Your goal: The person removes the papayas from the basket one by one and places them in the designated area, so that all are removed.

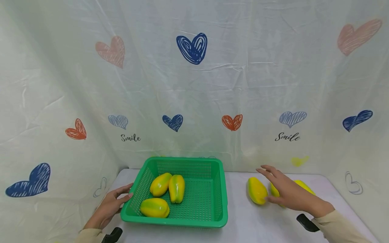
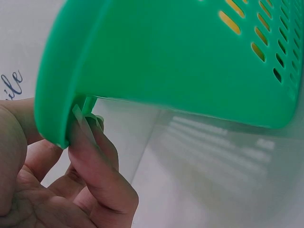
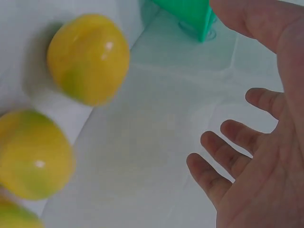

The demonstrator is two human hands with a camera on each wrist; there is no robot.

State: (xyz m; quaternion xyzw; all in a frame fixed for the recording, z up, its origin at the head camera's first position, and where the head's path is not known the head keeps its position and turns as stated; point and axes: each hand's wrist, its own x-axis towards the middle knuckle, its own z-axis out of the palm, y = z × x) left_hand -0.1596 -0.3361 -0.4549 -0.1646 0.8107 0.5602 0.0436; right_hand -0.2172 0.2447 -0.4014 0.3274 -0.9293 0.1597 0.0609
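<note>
My left hand (image 1: 109,206) grips the left rim of a green plastic basket (image 1: 188,222), thumb over the edge and fingers under it in the left wrist view. Inside the basket lie three glossy yellow-green, papaya-like fruits: one upper left (image 1: 160,185), one beside it (image 1: 176,189), one at the lower left (image 1: 155,207). Three more are on the table to the right. My right hand (image 1: 290,194) hovers over these with fingers spread and nothing held. The leftmost fruit (image 1: 256,191) shows beside its thumb; the middle (image 1: 274,191) and right (image 1: 305,186) ones are partly hidden behind the hand.
A white cloth covers the table (image 1: 240,216). Behind and to the left hangs a pale curtain (image 1: 206,98) printed with hearts and "Smile" lettering, close to the table's back edge. The basket's right wall stands between its contents and the loose fruits.
</note>
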